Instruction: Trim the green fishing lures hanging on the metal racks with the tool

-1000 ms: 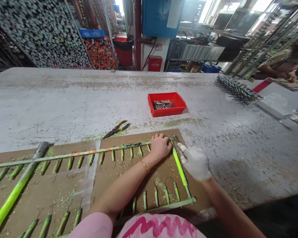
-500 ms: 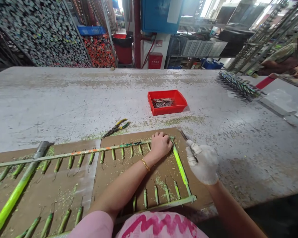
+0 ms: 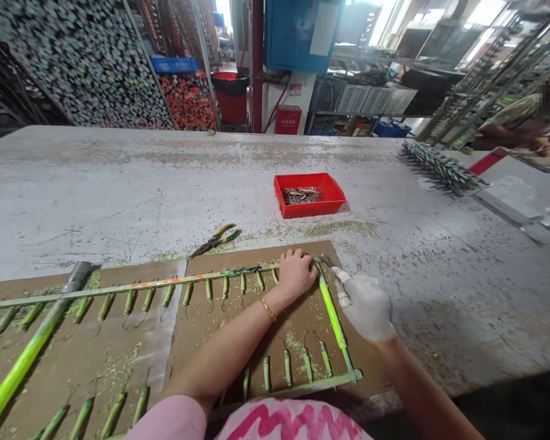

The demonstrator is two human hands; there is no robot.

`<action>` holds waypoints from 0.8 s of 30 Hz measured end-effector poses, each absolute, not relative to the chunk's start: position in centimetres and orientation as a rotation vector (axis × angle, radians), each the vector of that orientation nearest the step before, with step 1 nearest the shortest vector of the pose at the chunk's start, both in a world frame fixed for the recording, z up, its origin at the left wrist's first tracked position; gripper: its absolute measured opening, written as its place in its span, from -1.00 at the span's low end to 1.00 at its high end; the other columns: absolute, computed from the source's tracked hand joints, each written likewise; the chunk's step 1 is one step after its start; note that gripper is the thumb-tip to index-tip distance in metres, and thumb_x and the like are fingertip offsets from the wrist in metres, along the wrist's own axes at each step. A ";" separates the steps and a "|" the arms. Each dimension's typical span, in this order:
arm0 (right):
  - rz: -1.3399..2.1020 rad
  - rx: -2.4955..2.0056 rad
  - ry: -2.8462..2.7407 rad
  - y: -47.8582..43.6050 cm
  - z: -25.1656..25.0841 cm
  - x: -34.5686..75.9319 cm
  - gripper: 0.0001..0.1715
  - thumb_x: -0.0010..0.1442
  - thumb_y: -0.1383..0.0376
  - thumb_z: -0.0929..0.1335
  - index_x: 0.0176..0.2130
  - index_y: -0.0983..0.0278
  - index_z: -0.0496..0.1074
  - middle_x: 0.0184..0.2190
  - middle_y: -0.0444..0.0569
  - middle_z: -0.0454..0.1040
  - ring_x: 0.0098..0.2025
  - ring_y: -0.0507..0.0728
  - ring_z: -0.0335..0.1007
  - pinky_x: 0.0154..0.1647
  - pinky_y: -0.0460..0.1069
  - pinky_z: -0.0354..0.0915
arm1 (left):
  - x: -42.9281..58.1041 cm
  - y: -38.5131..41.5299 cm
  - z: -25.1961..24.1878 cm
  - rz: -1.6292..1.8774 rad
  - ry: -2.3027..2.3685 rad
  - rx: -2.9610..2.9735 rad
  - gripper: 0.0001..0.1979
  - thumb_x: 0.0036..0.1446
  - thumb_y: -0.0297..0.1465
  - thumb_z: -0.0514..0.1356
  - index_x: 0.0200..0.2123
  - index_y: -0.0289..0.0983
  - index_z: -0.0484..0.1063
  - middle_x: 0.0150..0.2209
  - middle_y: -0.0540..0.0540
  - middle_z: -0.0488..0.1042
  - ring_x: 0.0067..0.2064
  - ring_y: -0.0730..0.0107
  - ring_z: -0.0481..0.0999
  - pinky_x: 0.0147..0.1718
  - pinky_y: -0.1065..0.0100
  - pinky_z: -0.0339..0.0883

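My bare left hand [image 3: 296, 271], a gold bracelet at its wrist, is curled over the top rail of a paint-speckled frame [image 3: 332, 311], close to its upper right corner. Small green lure-like pieces with wire hooks [image 3: 287, 366] line the frame's long rails. My right hand [image 3: 369, 305], in a white glove, is closed around a thin metal tool [image 3: 326, 261]. The tool's tip is at the frame's corner, just right of my left fingers. Most of its handle is hidden by the glove.
Brown cardboard [image 3: 201, 348] lies under the frame, scattered with green flakes. Pliers [image 3: 215, 240] with yellow-green handles rest beyond it. A red tray [image 3: 314, 211] holds small metal parts. A spiky bundle [image 3: 440, 168] lies at the right, near another person [image 3: 513, 125].
My right hand has moved slightly left, bringing the tool's tip from beyond the cardboard's edge to the frame's corner. My left hand keeps its place on the rail. The view has tilted slightly upward.
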State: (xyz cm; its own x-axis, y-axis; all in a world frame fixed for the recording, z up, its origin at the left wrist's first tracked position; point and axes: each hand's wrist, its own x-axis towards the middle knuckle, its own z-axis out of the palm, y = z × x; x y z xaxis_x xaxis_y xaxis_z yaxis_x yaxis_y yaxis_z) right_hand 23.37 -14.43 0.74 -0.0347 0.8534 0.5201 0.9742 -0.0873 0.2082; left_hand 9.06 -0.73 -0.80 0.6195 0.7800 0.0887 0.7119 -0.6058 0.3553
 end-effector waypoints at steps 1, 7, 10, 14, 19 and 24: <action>-0.800 -2.001 -1.913 -14.5 0.8 23.3 -0.60 0.29 0.32 0.33 0.09 0.26 0.53 -0.49 -0.06 0.47 -0.38 0.12 0.29 -0.23 0.04 0.06 | 9.1 -0.7 -0.8 0.347 1.208 2.563 -0.75 0.28 -0.26 0.12 -0.27 -0.23 0.57 -0.15 -0.17 0.51 -0.06 0.10 0.39 -0.14 0.13 0.23; -0.828 -1.960 -2.018 -14.5 0.6 23.3 -0.58 0.26 0.34 0.33 0.09 0.25 0.53 -0.56 -0.09 0.41 -0.43 0.14 0.24 -0.28 0.05 0.03 | 9.1 -0.7 -0.9 0.349 1.225 2.553 -0.75 0.29 -0.26 0.12 -0.26 -0.22 0.57 -0.14 -0.17 0.51 -0.05 0.11 0.39 -0.14 0.13 0.21; -0.837 -1.989 -1.959 -14.6 0.6 23.3 -0.58 0.25 0.34 0.33 0.09 0.27 0.52 -0.52 -0.07 0.43 -0.40 0.14 0.26 -0.26 0.06 0.04 | 9.1 -0.7 -0.9 0.344 1.222 2.557 -0.75 0.29 -0.26 0.13 -0.28 -0.23 0.57 -0.15 -0.16 0.52 -0.06 0.11 0.39 -0.16 0.13 0.21; -0.838 -1.945 -1.957 -14.6 0.5 23.5 -0.56 0.25 0.32 0.33 0.11 0.27 0.51 -0.52 -0.07 0.43 -0.38 0.14 0.28 -0.23 0.05 0.05 | 9.1 -0.7 -0.9 0.373 1.224 2.562 -0.74 0.30 -0.26 0.12 -0.29 -0.23 0.57 -0.16 -0.15 0.52 -0.06 0.11 0.39 -0.17 0.13 0.20; -0.831 -1.982 -1.958 -14.6 0.5 23.4 -0.59 0.28 0.34 0.32 0.09 0.28 0.53 -0.53 -0.08 0.44 -0.42 0.13 0.26 -0.27 0.05 0.04 | 9.1 -0.7 -1.0 0.355 1.219 2.560 -0.74 0.30 -0.25 0.12 -0.28 -0.23 0.57 -0.15 -0.16 0.52 -0.06 0.11 0.39 -0.16 0.13 0.21; -0.842 -1.885 -1.967 -14.7 0.6 23.4 -0.60 0.30 0.32 0.33 0.10 0.29 0.52 -0.54 -0.09 0.42 -0.41 0.13 0.28 -0.23 0.05 0.08 | 9.1 -0.7 -1.0 0.379 1.224 2.570 -0.73 0.30 -0.24 0.12 -0.27 -0.23 0.58 -0.16 -0.17 0.52 -0.07 0.11 0.40 -0.16 0.14 0.22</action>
State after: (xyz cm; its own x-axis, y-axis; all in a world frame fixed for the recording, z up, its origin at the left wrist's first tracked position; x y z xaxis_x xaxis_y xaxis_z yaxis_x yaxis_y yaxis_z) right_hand 23.35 -14.66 0.61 -0.1024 0.8085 0.5795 0.9774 -0.0265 0.2096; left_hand 9.07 -0.72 -0.97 0.6092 0.7842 0.1184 0.7139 -0.6072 0.3488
